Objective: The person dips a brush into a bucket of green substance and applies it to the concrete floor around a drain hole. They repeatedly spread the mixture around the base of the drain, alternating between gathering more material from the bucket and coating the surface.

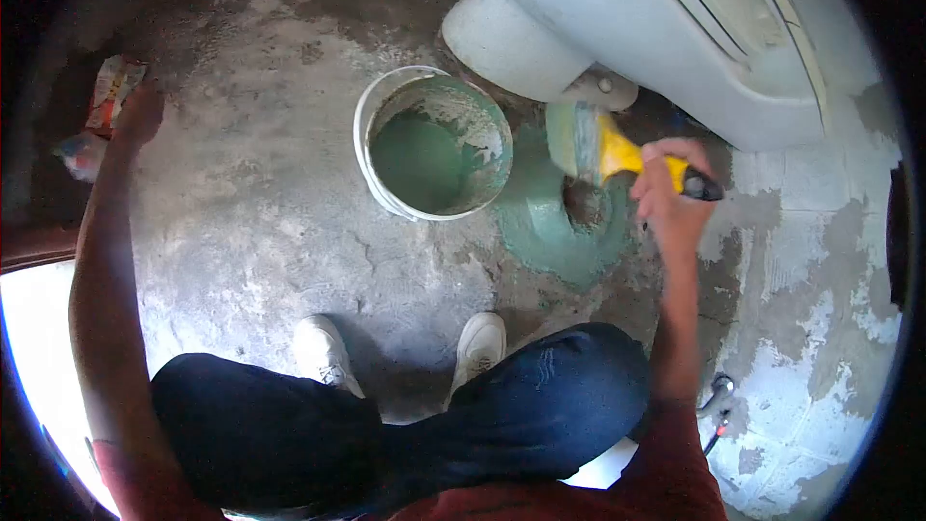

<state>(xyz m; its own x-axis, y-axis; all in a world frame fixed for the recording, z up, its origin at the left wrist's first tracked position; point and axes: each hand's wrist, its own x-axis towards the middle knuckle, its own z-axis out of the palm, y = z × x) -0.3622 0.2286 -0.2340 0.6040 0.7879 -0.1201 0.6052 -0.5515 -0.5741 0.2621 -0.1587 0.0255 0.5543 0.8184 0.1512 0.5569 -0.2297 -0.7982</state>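
My right hand (675, 188) is closed around the yellow and black handle of a wide paintbrush (617, 150). Its bristles, coated in pale green, hang over a fresh green patch (550, 236) on the floor, which surrounds a dark hole (584, 203). To the left of the brush stands a white bucket (365, 150) with thick green coating (420, 164) inside and dried splashes on its inner wall. My left hand (142, 116) is far out to the left, overlapping a crumpled printed packet (111, 92); its fingers are lost in shadow.
A white toilet (617, 29) fills the upper right, its base close behind the bucket. Along the right runs a patchy tiled wall (801, 260), with a metal pipe fitting (719, 396) low down. My white shoes (318, 347) rest on rough concrete (251, 222).
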